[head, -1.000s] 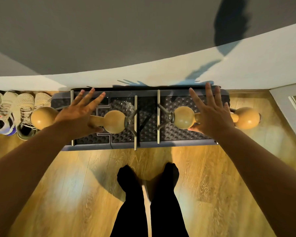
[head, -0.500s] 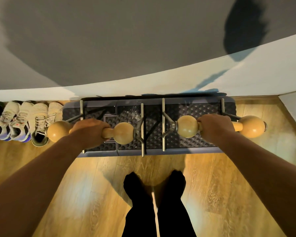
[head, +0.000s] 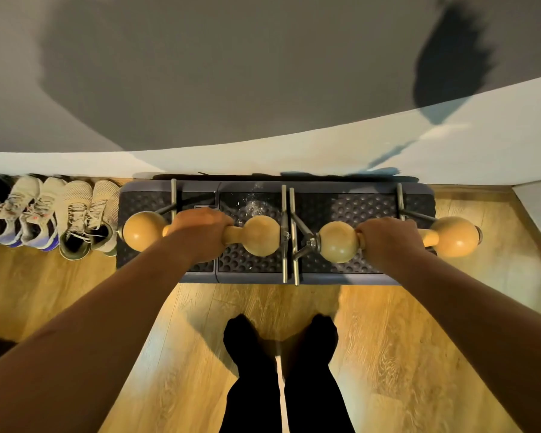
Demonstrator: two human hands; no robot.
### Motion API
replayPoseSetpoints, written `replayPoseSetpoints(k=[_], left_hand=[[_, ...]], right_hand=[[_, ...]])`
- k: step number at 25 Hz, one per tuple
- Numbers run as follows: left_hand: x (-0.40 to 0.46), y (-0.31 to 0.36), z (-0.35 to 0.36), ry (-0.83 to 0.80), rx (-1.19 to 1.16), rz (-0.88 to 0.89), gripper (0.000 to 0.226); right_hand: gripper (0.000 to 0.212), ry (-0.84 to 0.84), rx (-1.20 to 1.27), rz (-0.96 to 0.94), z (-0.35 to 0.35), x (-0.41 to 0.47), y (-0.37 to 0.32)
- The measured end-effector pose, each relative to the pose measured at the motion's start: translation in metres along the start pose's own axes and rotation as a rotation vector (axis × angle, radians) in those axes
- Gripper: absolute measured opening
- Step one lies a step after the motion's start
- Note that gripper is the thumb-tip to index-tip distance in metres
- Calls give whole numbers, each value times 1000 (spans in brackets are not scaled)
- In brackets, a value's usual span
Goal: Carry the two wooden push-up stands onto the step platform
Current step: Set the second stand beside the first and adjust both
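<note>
Now each wooden grip is wrapped by a fist: the left stand (head: 260, 235) by the left hand (head: 197, 234), the right stand (head: 339, 242) by the right hand (head: 388, 242). Both are laid end to end, left-right, on the step platform (head: 341, 207).

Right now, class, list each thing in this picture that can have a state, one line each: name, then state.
left hand: gripping the left push-up stand's bar
right hand: gripping the right push-up stand's bar
left push-up stand: over the step platform, held
right push-up stand: over the platform, held
step platform: flat on floor against wall
shoes: lined up beside platform
</note>
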State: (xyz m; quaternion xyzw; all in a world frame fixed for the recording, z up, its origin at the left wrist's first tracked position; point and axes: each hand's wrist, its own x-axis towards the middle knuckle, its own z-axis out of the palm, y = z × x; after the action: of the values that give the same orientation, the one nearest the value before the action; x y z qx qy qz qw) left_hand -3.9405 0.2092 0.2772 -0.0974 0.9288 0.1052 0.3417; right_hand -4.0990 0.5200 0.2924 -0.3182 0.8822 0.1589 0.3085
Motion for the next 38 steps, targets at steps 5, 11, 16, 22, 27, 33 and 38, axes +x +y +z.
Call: replayPoseSetpoints(k=[5,11,16,22,27,33,38], left_hand=[[4,5,6,23,16,8,8],[3,6,8,10,6,-17,9],[9,6,3,19,-12,-5,11],[8,2,4,-1,0,3,4],[9,3,3,-12,16,9,3],[11,2,1,-31,32,40,1],[9,3,4,-56,46,44,4]], right_hand=[[10,5,42,23,6,1,-10],[10,-26,85,40,6,3,-12],[13,-32,67,28,7,3,-13],[12,-17,72,32,6,2,-13],[9,-1,77,37,6,0,-14],[9,9,75,47,7,-1,-15],[7,9,72,46,6,-1,-16]])
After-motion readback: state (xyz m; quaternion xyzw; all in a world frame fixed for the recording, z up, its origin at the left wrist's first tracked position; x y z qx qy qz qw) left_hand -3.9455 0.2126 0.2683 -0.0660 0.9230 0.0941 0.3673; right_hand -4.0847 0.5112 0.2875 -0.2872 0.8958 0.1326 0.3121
